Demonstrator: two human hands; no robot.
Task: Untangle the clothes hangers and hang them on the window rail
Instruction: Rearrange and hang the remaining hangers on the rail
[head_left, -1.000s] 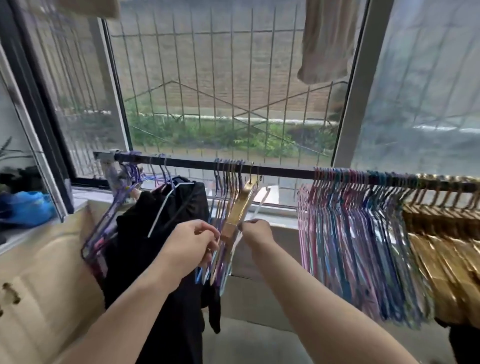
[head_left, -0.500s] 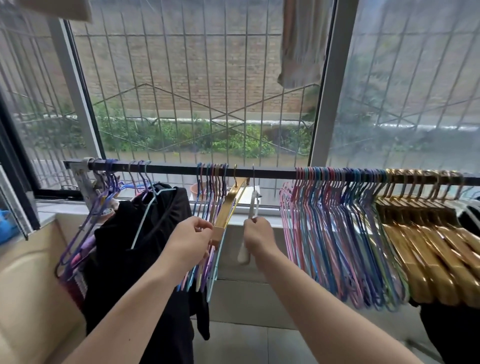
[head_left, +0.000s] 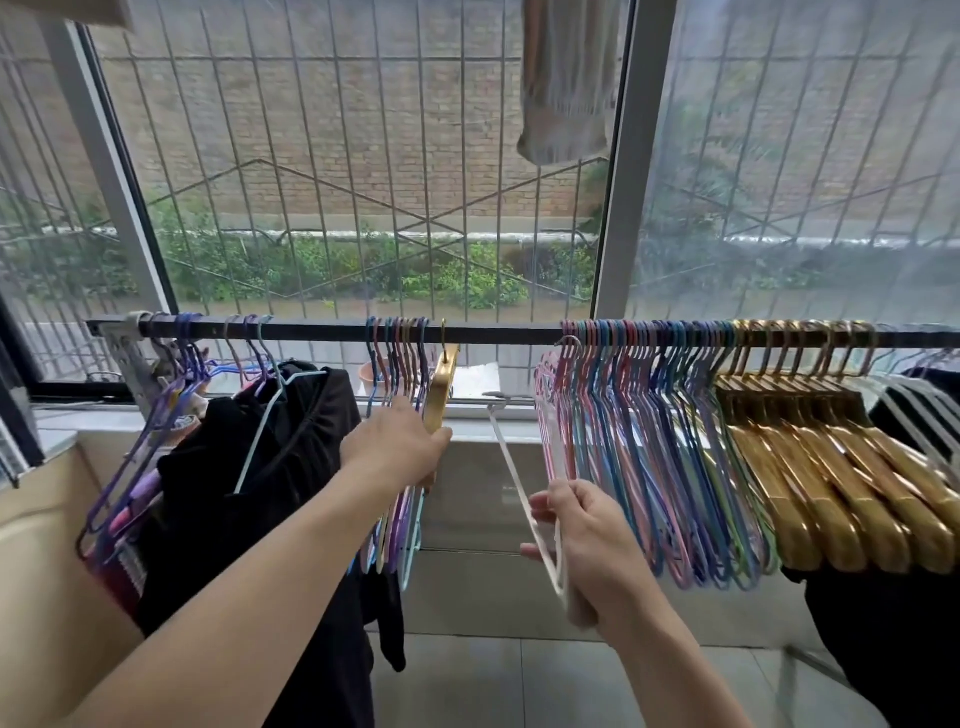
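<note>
Hangers crowd the black window rail (head_left: 498, 332) in separate groups. At the far left, purple wire hangers (head_left: 156, 441) dangle tilted beside a black garment (head_left: 249, 493) hung on a pale hanger. Next along, a small bunch of coloured hangers (head_left: 397, 364) and one gold hanger (head_left: 440, 389) hang from the rail; the left hand (head_left: 395, 447) is closed around this bunch below the hooks. In the open stretch right of it, the right hand (head_left: 582, 540) pinches a white hanger (head_left: 511, 467) by its lower corner, hook up and below the rail, off it. Further right hangs a dense row of pastel hangers (head_left: 649, 441), then gold hangers (head_left: 831, 457), then white ones at the edge.
</note>
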